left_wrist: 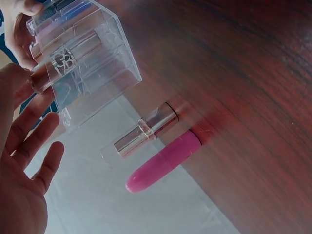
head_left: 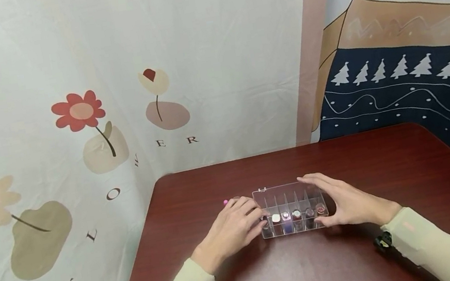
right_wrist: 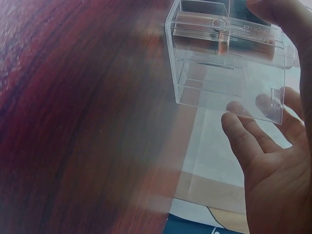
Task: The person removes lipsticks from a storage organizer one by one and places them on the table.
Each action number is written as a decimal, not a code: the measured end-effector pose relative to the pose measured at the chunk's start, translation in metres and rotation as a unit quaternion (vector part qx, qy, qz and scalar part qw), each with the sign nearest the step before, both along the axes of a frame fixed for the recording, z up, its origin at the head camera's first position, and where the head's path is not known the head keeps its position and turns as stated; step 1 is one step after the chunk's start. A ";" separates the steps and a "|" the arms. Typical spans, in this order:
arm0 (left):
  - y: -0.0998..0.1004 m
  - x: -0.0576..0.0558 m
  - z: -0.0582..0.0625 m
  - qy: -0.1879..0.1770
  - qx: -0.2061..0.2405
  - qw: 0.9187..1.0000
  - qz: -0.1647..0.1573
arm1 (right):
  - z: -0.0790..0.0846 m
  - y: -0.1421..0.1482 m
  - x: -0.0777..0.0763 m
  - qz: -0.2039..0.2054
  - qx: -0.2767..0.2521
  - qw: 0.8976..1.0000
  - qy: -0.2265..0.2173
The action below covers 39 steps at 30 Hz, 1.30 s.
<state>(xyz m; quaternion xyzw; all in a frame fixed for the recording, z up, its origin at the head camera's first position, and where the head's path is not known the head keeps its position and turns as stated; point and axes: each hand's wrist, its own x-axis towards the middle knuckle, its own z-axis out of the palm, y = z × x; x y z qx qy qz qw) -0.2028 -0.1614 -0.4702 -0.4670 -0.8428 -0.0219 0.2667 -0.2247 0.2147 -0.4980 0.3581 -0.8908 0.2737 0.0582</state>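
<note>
A clear lipstick organizer box (head_left: 289, 197) with thin dividers stands on the table, several lipsticks upright in its front row. My left hand (head_left: 237, 219) is at its left end. In the left wrist view, thumb and forefinger pinch the end of a lipstick (left_wrist: 64, 62) that sits in the end compartment; the other fingers spread apart. My right hand (head_left: 349, 202) grips the right end of the box, thumb at the near side and fingers at the far side. Through the clear wall, the right wrist view shows an end lipstick (right_wrist: 197, 36) lying along its compartment.
A pink tube (left_wrist: 163, 163) and a clear-capped rose-gold lipstick (left_wrist: 146, 129) stand side by side on the dark red wooden table (head_left: 298, 266), left of the box. Printed cloth (head_left: 221, 62) hangs behind the table's far edge. A small dark object (head_left: 383, 241) is at my right cuff.
</note>
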 end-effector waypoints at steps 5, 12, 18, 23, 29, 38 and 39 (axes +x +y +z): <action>-0.001 0.000 0.002 -0.005 0.010 1.000 0.004 | 0.000 0.000 0.000 0.001 -0.002 1.000 0.005; -0.003 0.001 0.007 -0.006 0.038 0.999 -0.003 | -0.001 -0.001 0.000 0.001 0.001 1.000 0.004; -0.004 -0.001 0.012 0.016 0.066 0.998 -0.020 | 0.000 -0.001 0.000 0.003 -0.001 1.000 0.010; -0.006 -0.003 0.017 0.023 0.079 0.996 -0.019 | 0.000 -0.001 0.001 0.003 -0.001 1.000 0.014; -0.008 -0.005 0.024 0.032 0.102 0.994 -0.015 | 0.001 -0.001 0.000 0.002 0.001 1.000 0.017; -0.014 -0.006 0.031 0.034 0.128 0.991 -0.012 | 0.000 0.000 -0.001 0.003 0.004 1.000 0.018; -0.015 -0.006 0.031 0.032 0.129 0.991 -0.011 | 0.000 0.001 -0.001 0.002 0.004 1.000 0.019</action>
